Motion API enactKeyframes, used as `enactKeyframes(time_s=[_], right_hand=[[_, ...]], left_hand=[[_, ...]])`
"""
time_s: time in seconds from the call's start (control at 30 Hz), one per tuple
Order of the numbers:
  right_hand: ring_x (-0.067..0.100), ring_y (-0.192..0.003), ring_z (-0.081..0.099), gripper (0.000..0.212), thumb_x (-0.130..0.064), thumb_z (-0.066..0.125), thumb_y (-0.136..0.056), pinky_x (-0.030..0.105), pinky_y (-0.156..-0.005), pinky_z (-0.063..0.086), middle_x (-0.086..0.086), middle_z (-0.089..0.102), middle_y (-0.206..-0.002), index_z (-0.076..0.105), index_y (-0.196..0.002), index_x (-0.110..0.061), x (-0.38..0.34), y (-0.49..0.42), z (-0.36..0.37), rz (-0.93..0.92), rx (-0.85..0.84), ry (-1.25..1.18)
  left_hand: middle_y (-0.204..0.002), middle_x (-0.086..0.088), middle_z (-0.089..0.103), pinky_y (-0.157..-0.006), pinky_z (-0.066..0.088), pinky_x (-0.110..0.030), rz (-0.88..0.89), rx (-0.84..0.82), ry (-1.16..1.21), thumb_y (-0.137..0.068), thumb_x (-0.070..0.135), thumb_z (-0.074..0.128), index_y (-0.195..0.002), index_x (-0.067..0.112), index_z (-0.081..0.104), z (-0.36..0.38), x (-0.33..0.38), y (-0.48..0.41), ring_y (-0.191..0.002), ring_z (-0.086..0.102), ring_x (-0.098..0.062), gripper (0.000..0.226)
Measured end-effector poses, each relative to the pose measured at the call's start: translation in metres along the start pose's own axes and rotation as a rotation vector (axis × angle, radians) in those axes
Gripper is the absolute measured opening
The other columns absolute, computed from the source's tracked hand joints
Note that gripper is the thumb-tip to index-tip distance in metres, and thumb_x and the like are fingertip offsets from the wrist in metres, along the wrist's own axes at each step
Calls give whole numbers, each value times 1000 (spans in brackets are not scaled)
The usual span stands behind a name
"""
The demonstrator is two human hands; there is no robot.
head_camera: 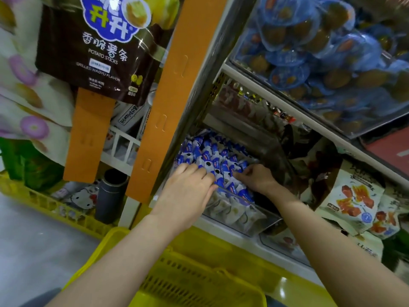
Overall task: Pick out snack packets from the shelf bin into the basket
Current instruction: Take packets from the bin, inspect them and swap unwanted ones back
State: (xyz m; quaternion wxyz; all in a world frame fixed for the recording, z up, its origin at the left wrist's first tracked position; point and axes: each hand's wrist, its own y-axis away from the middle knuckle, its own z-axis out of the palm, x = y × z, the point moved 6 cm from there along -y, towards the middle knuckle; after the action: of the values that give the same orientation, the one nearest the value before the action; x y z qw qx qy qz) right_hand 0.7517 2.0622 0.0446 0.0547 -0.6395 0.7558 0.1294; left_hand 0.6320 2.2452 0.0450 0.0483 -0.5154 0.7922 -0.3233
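Far left, a yellow crate stands on the floor. Above it a brown bag of potato sticks hangs from an orange strip.

The left arm enters from the bottom edge and reaches up and to the right, forearm bare, wrist straight. The left hand is palm down over the near left part of the clear shelf bin. Its fingers are released: nearly straight, close together, lying flat on the blue-and-white snack packets without closing on any.

The packets fill the bin in a dense heap, inside the shelf and between the two hands.

The right arm comes in from the lower right corner and angles up and left, wrist slightly bent. The right hand sits at the near right side of the heap. Its fingers are curled, tips pushed in among the packets; whether they grasp one cannot be told.

The yellow basket sits directly below the bin, under both forearms. No packet is visible in the part shown.

Right of the bin lie orange-and-white bags. Blue tubs fill the shelf above.
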Motion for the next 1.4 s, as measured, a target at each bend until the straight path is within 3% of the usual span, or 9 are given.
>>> enactKeyframes(time_s=[0.1, 0.2, 0.27, 0.37, 0.47, 0.77, 0.87, 1.1, 1.4], right_hand=[[13, -50, 45, 41, -40, 59, -87, 24, -48, 34, 1, 48, -55, 46, -56, -16, 5, -2, -3, 52, -47, 31], [14, -57, 49, 36, -41, 55, -90, 26, -51, 35, 3, 52, -64, 50, -67, -14, 3, 2, -5, 47, -56, 146], [15, -69, 54, 26, -38, 54, -90, 28, -60, 41, 4, 58, -80, 56, -87, -12, -10, 2, -11, -64, 80, 194], [11, -85, 57, 27, -29, 55, -91, 28, -77, 47, 2, 62, -98, 57, -113, -13, -47, 2, -23, -364, 266, -30], [10, -96, 55, 31, -24, 53, -93, 20, -81, 39, 7, 63, -114, 57, -120, -10, -85, -12, -15, -527, 152, -166], [19, -120, 47, 42, -22, 54, -92, 26, -94, 36, 7, 47, -137, 46, -132, -13, -123, -62, 23, -563, -182, -77], [22, -123, 46, 45, -22, 57, -90, 32, -102, 38, 8, 47, -137, 46, -132, -13, -124, -69, 23, -574, -194, -48], [23, -120, 49, 40, -16, 66, -83, 29, -98, 40, 10, 52, -132, 57, -122, -9, -124, -74, 21, -543, -180, -74], [26, -106, 58, 19, -4, 65, -81, 31, -95, 45, 14, 64, -113, 68, -100, -2, -125, -67, 3, -524, 31, -235]], left_hand=[[-103, 2, 63, -91, 33, -32, 5, -1, 1, -99, 34, 32, -108, 19, 58, 0, -1, 0, -100, 53, -18, 31], [-97, 1, 65, -87, 38, -33, 7, -15, -29, -97, 32, 35, -101, 19, 61, -2, -2, -1, -94, 56, -19, 30], [-93, 0, 65, -87, 40, -34, -6, -20, -34, -96, 33, 34, -97, 18, 63, -3, -6, -2, -92, 58, -21, 32], [-84, -1, 65, -80, 46, -36, -3, -7, -77, -93, 30, 43, -88, 16, 64, -7, -12, -1, -82, 61, -23, 26], [-81, -1, 65, -76, 48, -35, 10, -6, -89, -91, 29, 41, -85, 14, 64, -7, -14, -2, -78, 62, -23, 28], [-77, 5, 63, -72, 39, -28, 55, 33, -133, -91, 31, 31, -81, 20, 63, -7, -17, -5, -73, 59, -17, 35], [-77, 5, 63, -71, 36, -27, 61, 25, -137, -91, 31, 32, -82, 20, 63, -6, -18, -6, -73, 58, -16, 34], [-76, 5, 61, -70, 43, -29, 46, 43, -128, -91, 29, 33, -82, 19, 63, -5, -17, -5, -72, 57, -16, 33], [-76, 4, 59, -72, 39, -29, 38, 47, -136, -91, 28, 35, -82, 17, 61, -5, -15, -3, -70, 55, -17, 30]])
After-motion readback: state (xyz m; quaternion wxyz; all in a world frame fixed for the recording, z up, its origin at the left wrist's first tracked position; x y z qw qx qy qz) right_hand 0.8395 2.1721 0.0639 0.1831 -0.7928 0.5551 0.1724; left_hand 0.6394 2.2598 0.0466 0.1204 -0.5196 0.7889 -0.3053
